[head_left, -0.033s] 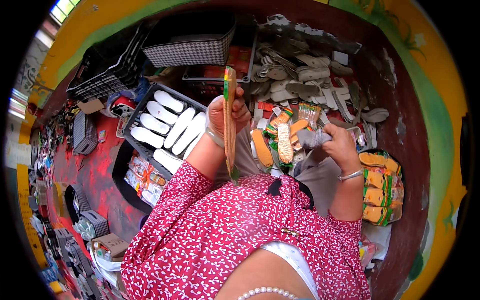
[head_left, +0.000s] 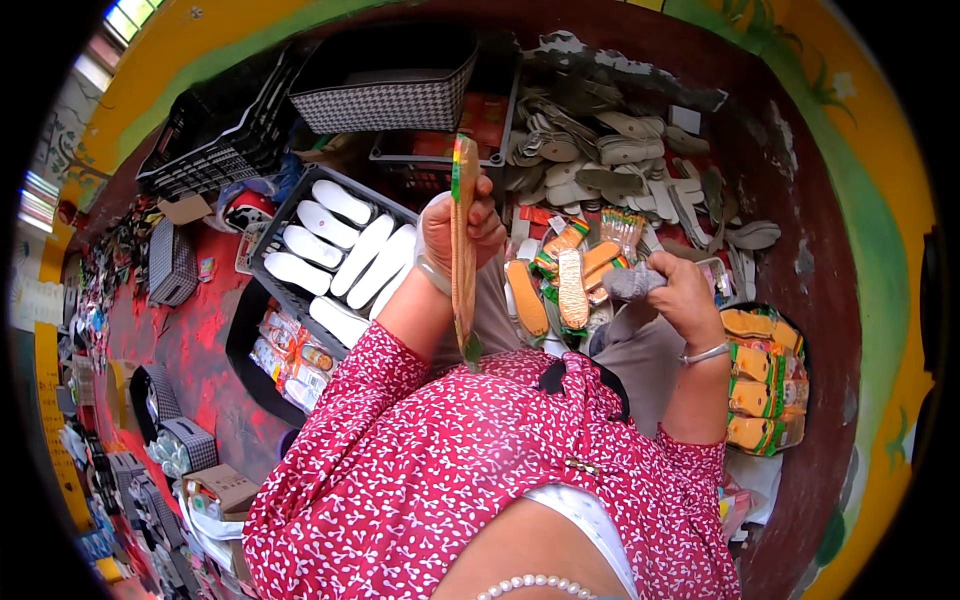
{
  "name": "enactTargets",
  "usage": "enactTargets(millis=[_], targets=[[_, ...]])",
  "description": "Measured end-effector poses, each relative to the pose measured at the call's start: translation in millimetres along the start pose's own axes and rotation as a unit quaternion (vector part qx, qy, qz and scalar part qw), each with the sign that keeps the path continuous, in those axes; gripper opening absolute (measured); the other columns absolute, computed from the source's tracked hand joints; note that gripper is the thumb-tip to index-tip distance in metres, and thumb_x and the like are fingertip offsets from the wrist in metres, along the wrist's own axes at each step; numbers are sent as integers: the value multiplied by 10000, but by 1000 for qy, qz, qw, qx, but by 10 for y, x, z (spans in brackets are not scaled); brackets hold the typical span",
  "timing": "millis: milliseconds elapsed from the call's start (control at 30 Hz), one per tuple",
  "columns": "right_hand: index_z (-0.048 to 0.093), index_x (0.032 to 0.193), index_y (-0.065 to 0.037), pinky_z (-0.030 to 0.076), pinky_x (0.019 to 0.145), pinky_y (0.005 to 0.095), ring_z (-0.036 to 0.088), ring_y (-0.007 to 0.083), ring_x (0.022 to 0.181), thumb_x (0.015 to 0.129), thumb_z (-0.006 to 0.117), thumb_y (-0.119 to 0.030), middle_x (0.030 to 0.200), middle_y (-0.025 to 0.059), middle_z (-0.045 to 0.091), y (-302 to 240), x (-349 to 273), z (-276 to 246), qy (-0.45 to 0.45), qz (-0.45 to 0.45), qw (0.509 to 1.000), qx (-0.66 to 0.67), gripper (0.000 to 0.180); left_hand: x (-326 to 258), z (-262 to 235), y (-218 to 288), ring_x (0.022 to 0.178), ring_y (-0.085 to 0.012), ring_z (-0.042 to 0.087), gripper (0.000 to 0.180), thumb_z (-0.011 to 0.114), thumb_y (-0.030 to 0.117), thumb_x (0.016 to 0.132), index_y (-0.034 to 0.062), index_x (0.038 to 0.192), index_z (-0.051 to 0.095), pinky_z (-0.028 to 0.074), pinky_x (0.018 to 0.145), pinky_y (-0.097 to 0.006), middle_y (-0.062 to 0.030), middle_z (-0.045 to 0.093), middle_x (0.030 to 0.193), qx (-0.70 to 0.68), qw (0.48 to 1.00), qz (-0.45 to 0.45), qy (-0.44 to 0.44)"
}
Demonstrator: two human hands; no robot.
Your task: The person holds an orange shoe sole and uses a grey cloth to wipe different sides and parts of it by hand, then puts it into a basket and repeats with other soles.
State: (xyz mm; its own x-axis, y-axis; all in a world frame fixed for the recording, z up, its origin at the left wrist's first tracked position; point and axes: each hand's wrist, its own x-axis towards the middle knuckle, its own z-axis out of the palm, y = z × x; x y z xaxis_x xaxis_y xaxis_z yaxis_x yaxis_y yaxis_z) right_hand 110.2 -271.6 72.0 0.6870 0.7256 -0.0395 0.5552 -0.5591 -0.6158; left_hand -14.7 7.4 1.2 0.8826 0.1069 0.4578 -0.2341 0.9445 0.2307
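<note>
Hands clamped, left hand [head_left: 458,228] on upright insole [head_left: 463,250], right hand [head_left: 680,292] on grey cloth [head_left: 630,283], red floor [head_left: 200,340], yellow-green wall [head_left: 880,200]

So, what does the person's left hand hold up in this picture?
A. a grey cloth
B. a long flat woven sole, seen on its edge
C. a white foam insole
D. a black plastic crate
B: the left hand grips a long flat woven sole held upright on its edge, while the right hand holds a grey cloth.
</note>
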Motion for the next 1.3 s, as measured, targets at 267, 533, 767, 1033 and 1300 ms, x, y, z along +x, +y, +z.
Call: enactTargets(millis=[267, 533, 767, 1033, 1300], targets=[[614, 1043, -28, 489, 825, 310, 625, 174, 909, 860, 606, -204, 996, 70, 650, -2, 119, 210, -5, -127, 769, 626, 254, 38, -11, -60, 504, -106, 496, 322, 572, 274, 810, 38, 1023, 521, 361, 467, -236, -47, 608, 718, -8, 998, -53, -36], [445, 1251, 1, 416, 947, 465, 521, 329, 1113, 909, 454, -389, 1221, 189, 522, -187, 298, 464, -130, -133, 605, 774, 519, 131, 244, -101, 634, -199, 581, 304, 560, 244, 860, 16, 1062, 544, 474, 575, -320, -89, 594, 728, 160, 975, -71, 136], [457, 1232, -3, 467, 883, 312, 581, 188, 1020, 839, 630, -325, 1135, 98, 574, -322, 268, 498, -67, -170, 703, 688, 537, 274, 508, -195, 862, -205, 624, 265, 529, 159, 898, -26, 1087, 513, 511, 771, -327, -124, 608, 1000, 268, 946, -100, 151], [590, 988, -50, 533, 647, 235, 619, 106, 777, 812, 590, 34, 902, 21, 629, -420, 227, 636, 100, -116, 756, 637, 195, 306, 585, -444, 959, -147, 584, 252, 560, 102, 888, -12, 1109, 519, 457, 854, -283, -83, 603, 1050, 349, 926, -91, 107], [623, 925, -38, 487, 679, 212, 571, 49, 756, 773, 615, 54, 853, -10, 634, -407, 197, 613, 196, -108, 813, 538, 178, 294, 567, -444, 1079, -184, 537, 493, 657, 85, 795, -26, 1226, 445, 399, 948, -320, -104, 555, 1172, 376, 910, -145, 96]])
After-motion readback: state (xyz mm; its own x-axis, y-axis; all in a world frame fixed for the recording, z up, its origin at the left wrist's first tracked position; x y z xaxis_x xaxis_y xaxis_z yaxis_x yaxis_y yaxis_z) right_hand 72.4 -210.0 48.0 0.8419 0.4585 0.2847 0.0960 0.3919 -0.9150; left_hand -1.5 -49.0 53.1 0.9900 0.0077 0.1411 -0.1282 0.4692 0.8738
